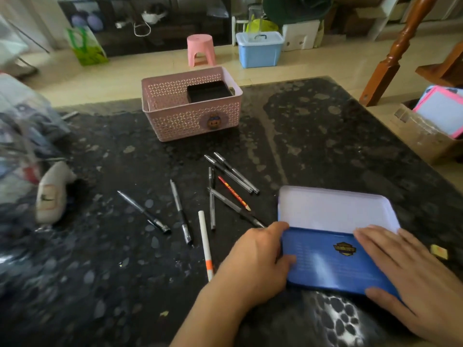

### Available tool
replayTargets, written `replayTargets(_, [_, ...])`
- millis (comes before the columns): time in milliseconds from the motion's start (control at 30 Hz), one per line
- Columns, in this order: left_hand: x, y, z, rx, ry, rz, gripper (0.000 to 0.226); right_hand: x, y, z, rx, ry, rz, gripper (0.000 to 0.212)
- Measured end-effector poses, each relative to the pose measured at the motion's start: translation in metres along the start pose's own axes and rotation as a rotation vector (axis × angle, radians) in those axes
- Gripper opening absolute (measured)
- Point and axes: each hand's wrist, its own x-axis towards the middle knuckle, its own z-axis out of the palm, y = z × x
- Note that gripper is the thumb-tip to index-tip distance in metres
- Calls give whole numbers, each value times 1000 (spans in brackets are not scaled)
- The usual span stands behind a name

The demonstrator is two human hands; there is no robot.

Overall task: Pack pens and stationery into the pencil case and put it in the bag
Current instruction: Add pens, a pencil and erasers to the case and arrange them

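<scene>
I'm looking down at the dark speckled table (325, 136), and both hands are on the pencil case (333, 236), which sits at the near right of the tabletop. It's open: the pale inside of one half (333, 209) faces up on the far side, and the blue half (333, 261) with a gold badge lies nearer me, tilted up a little. My left hand (258, 256) is at the case's left end, thumb on the blue surface and fingers curled around the edge, so it's gripping the case. My right hand (411, 274) lies flat across the blue half's right side, fingers straight and spread, thumb down at the near edge, pressing rather than clutching. Left of the case the pens are scattered loose on the table: a pair of clear-barrelled pens (233, 175) lying side by side, a red pencil (234, 194) just beside them, two crossed dark pens (212, 199), a white pen with an orange band (206, 244) running toward my left wrist, and two more dark pens (180, 211) further left. A small yellow eraser (439, 251) sits just right of my right hand. Farther back stands a pink lattice basket (190, 118) with a black box (209, 91) inside it.
</scene>
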Motion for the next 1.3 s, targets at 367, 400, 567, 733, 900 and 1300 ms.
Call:
replayTargets(367, [-12,-27,-43,76,523,-167,20,26,-52,-14,195,341,100,71])
replayTargets(400, [-12,-31,-45,139,606,-252,25,38,-67,-17,245,413,77,67])
replayTargets(567, [-8,-49,-46,262,592,-496,44,107,-129,-23,73,357,88,33])
replayTargets(733, [-3,-51,-43,258,582,-508,31,131,-138,-19,28,349,187,17])
replayTargets(900, [-3,-47,-50,227,639,-503,19,85,-93,-63,606,609,249,12])
replayTargets(1300, [-10,-5,-73,-817,820,-145,23,-6,-20,-25,359,340,427,20])
